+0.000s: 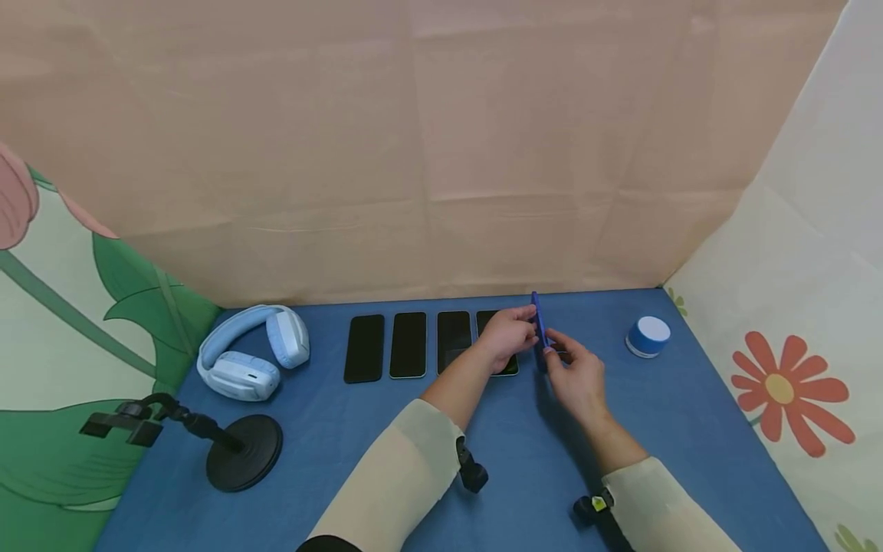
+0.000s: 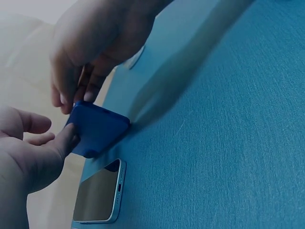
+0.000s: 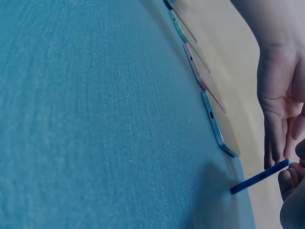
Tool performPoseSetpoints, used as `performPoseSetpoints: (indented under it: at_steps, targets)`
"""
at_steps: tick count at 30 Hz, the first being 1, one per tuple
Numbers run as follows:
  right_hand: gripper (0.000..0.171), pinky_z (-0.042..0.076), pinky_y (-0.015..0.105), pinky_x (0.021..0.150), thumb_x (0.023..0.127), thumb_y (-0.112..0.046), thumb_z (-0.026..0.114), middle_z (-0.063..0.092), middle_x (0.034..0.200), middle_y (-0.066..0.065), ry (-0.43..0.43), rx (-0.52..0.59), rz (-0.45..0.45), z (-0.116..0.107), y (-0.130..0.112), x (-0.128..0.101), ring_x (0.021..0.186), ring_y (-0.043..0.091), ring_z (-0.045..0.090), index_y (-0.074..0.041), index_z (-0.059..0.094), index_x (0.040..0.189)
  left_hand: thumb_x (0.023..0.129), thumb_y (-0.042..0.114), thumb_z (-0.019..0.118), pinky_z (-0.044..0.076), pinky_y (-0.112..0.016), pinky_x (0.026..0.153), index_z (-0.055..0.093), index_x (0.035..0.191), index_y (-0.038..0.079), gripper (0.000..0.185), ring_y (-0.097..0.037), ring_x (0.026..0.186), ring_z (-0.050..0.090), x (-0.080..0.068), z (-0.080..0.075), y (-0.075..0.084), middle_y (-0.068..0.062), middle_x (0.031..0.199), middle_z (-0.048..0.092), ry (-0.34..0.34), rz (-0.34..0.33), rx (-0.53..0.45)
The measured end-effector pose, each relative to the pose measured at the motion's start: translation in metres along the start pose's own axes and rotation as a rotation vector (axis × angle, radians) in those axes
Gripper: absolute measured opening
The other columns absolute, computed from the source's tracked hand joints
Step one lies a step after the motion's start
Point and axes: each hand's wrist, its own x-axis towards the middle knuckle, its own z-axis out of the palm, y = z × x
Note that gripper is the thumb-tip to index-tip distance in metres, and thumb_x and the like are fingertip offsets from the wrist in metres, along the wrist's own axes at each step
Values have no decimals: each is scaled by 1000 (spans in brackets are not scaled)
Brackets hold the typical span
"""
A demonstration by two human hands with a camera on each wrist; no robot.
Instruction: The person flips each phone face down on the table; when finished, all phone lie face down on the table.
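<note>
A blue phone [image 1: 539, 320] stands on its long edge on the blue table [image 1: 524, 452], tilted, between both hands. My left hand [image 1: 507, 333] pinches its far end with thumb and fingertips. My right hand [image 1: 576, 376] pinches its near end. In the left wrist view the blue phone [image 2: 97, 129] leans over a phone lying flat [image 2: 100, 193]; my left thumb [image 2: 62, 143] touches its face. In the right wrist view the blue phone [image 3: 259, 176] rises from the cloth beside the row of phones [image 3: 217, 129].
Several dark phones [image 1: 408, 345] lie side by side left of the hands. White-blue headphones [image 1: 248, 353] and a black phone stand [image 1: 231, 452] sit at the left. A small blue speaker [image 1: 648, 336] stands at the right. Cloth walls enclose the table.
</note>
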Motion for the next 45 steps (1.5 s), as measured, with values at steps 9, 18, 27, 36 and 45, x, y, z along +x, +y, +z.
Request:
performPoseSetpoints:
  at_steps: [9, 18, 27, 36, 45]
  targets:
    - [31, 51, 16, 74, 98, -8, 66, 77, 107, 16, -11, 8, 44, -1, 4, 3, 97, 30, 75, -4, 73, 128, 99, -10, 50, 56, -37, 99, 48, 154, 2, 57, -28, 139, 52, -2, -5, -2, -9, 157, 50, -6, 13, -24]
    - [37, 56, 52, 94, 101, -13, 64, 72, 122, 21, -111, -9, 142, -1, 12, 9, 109, 37, 71, -2, 67, 136, 100, -7, 51, 57, -38, 97, 45, 155, 2, 56, -29, 140, 52, -7, -11, -2, -10, 160, 45, -9, 6, -34]
    - [47, 50, 53, 103, 103, -20, 61, 67, 131, 25, -247, -47, 210, 3, 19, 12, 121, 38, 64, 4, 58, 143, 100, -7, 50, 58, -38, 96, 47, 155, 5, 56, -28, 135, 56, -9, -19, -6, -9, 160, 45, 5, -10, -22]
    - [48, 48, 54, 104, 102, -24, 61, 69, 127, 25, -280, -79, 227, 5, 21, 12, 122, 40, 62, 5, 59, 141, 101, -6, 50, 58, -37, 96, 48, 155, 5, 55, -30, 139, 52, -10, -29, -13, -9, 161, 44, 13, -6, -19]
    - [50, 46, 55, 107, 104, -27, 59, 66, 133, 25, -317, -101, 231, 4, 20, 12, 127, 41, 59, 4, 57, 144, 100, -8, 51, 53, -44, 104, 49, 154, 5, 56, -25, 129, 61, -11, -35, -21, -10, 161, 44, 35, -25, -16]
